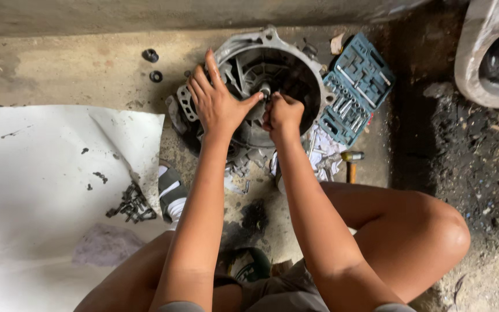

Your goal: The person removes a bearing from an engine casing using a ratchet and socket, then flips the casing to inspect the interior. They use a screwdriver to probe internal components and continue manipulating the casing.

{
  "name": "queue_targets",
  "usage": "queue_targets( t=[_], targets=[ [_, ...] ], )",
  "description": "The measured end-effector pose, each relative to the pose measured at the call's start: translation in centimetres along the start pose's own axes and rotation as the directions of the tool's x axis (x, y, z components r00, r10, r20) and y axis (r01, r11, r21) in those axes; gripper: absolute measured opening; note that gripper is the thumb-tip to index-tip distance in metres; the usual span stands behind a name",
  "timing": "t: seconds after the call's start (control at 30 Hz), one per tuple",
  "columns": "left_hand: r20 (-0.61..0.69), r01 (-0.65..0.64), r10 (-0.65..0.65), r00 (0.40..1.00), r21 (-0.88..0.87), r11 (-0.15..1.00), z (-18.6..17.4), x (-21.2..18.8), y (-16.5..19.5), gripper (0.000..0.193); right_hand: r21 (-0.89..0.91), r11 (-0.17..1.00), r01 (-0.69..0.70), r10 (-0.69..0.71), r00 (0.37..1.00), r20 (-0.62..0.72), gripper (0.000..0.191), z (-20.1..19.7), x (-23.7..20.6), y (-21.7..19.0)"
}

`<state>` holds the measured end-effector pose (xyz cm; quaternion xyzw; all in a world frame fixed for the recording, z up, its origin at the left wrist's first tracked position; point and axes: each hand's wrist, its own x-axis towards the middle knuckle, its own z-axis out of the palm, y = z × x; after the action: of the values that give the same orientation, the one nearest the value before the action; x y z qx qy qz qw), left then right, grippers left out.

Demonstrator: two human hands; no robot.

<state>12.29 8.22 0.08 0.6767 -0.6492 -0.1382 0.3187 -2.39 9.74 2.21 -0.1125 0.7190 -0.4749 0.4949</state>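
Observation:
A round grey metal housing [313,72], like a gearbox bell housing, stands on the concrete floor with its open side up. My left hand [215,98] lies flat on its left rim with fingers spread, the thumb reaching toward the shaft in the middle. My right hand [283,112] is closed into a fist at the centre shaft; what it grips is hidden by the fingers.
An open teal socket set case [358,86] lies right of the housing, a yellow-tipped tool [352,157] below it. A white sheet [41,190] on the left holds a pile of dark bolts [132,205]. Two black rings [152,65] lie at the back. A large grey casting [480,52] sits top right.

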Motion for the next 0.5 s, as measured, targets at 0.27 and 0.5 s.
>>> queue_targets(
  t=[0.27, 0.5],
  targets=[
    [-0.010, 0.006, -0.006, 1.000, -0.034, 0.999, -0.1, -0.3, -0.1, 0.143, -0.140, 0.958, 0.250, -0.258, 0.965, -0.044, 0.031, 1.1, -2.4, 1.6],
    [-0.032, -0.004, 0.003, 0.999, -0.044, 0.999, 0.1, -0.4, 0.0, 0.139, -0.433, 0.726, 0.534, -0.625, 0.775, -0.092, 0.032, 1.6, -2.1, 3.5]
  ],
)
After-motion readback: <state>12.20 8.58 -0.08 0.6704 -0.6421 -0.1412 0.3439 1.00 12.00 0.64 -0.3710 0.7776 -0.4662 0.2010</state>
